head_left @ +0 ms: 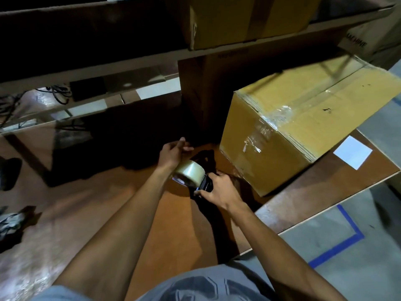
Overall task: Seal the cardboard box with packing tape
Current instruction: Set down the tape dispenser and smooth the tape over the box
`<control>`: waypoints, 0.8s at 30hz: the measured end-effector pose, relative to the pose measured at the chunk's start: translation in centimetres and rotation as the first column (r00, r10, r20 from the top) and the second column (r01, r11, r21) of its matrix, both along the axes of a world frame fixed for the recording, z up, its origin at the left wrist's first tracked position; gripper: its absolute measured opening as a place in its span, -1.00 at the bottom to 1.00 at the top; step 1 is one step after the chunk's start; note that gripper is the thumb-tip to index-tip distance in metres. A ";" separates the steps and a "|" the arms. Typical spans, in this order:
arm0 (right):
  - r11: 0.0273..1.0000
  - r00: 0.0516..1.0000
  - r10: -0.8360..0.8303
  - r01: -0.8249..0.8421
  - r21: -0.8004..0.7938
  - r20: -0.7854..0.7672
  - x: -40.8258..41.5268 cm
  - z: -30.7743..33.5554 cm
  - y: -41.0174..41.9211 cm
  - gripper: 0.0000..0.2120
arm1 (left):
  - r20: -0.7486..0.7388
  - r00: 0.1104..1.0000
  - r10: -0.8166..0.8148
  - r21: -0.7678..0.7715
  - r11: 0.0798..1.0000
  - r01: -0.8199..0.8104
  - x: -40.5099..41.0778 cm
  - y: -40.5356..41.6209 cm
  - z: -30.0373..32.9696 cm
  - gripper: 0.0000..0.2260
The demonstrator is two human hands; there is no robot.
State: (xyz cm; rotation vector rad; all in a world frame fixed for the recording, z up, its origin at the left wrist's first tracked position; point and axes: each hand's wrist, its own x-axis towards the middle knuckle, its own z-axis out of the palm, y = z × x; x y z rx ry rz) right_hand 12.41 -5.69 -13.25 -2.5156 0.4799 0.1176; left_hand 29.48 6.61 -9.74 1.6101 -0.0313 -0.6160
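Note:
A yellow-brown cardboard box (303, 127) lies tilted on the brown table (108, 213) at the right, with clear tape across its top seam and down its near face. My right hand (219, 190) grips the black handle of a tape dispenser (201, 177), which carries a roll of clear packing tape (191, 171). The dispenser hovers just left of the box's near lower corner. My left hand (173, 153) is beside the roll, its fingers curled near the front of the dispenser. Whether they pinch the tape end is too dark to tell.
A tall dark box (201, 94) stands behind the dispenser under a shelf (108, 68) that carries another carton (243, 18). A white paper sheet (352, 152) lies on the table's right corner. Cables (54, 94) hang at the back left. Blue floor tape (347, 231) marks the floor on the right.

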 end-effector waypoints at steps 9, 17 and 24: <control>0.944 0.882 -0.032 0.181 -0.276 0.471 0.4 6.7 -1.5 -0.69 | 0.170 0.984 -0.061 -0.117 0.990 0.082 -2.1 -4.2 4.4 -0.77; 0.774 0.775 0.067 0.356 -0.523 0.628 -1.6 15.5 -4.4 -0.82 | 0.596 0.779 -0.196 0.126 0.981 0.150 -7.7 -7.6 5.2 -0.67; 0.813 0.869 -0.125 0.366 -0.452 0.479 -3.8 21.4 -7.3 -0.60 | 0.853 0.453 -0.259 0.190 0.963 0.192 -12.9 -10.6 6.3 -0.35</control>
